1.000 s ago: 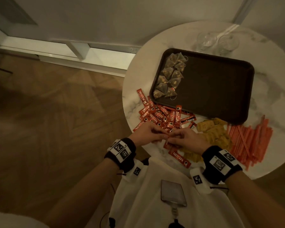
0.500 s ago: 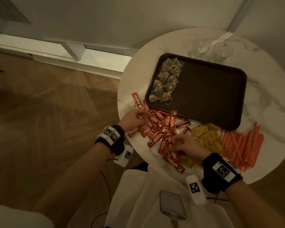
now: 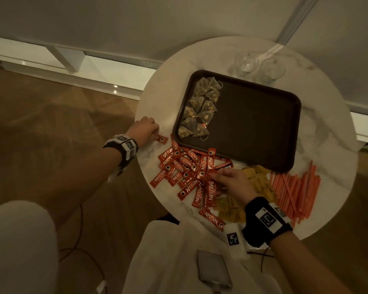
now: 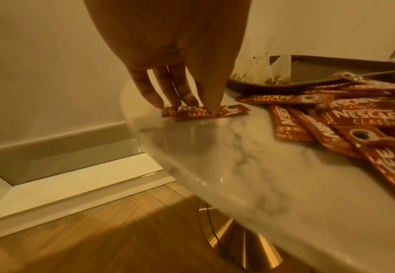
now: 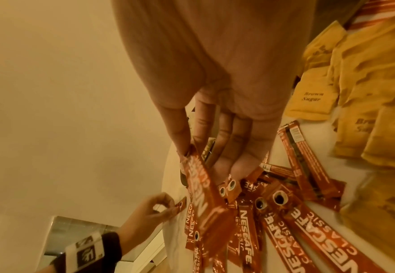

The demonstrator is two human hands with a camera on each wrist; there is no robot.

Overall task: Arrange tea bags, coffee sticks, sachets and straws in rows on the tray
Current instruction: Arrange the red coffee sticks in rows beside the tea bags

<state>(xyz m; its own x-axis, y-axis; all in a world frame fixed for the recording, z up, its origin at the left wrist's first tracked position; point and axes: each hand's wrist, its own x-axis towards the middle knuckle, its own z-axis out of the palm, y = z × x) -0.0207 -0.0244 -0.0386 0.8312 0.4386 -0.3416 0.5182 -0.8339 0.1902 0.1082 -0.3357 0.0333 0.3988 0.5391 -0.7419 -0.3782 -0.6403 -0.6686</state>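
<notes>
Left hand [image 3: 143, 127]: at the table's left edge, fingers [image 4: 187, 92] bent down onto a lone coffee stick [image 4: 204, 112] that lies flat on the marble, well apart from the main heap; thumb and fingertips pinch it from above

Right hand [image 3: 232, 183]: over the near side of the heap, thumb and forefinger pinching one raised coffee stick [image 5: 201, 184] by its end; the other fingers [image 5: 243, 147] reach down among the sticks below

Coffee sticks [image 3: 185, 168]: a loose red pile, criss-crossed, on the table just beside the tray's near-left corner; some lie up against its rim

Tray [image 3: 289, 132]: dark, rectangular, on the round marble table [image 3: 331, 149]; only its left side is filled

Tea bags [image 3: 202, 109]: pyramid-shaped, laid in two close rows along the tray's left edge

Sachets [image 3: 253, 179]: yellow, some printed "Brown Sugar", heaped beside the sticks, near the tray's front rim

Straws [image 3: 295, 187]: orange, in a rough bundle on the table to the right of the sachets

Glasses [image 3: 259, 64]: two, clear, standing beyond the tray's far edge
</notes>
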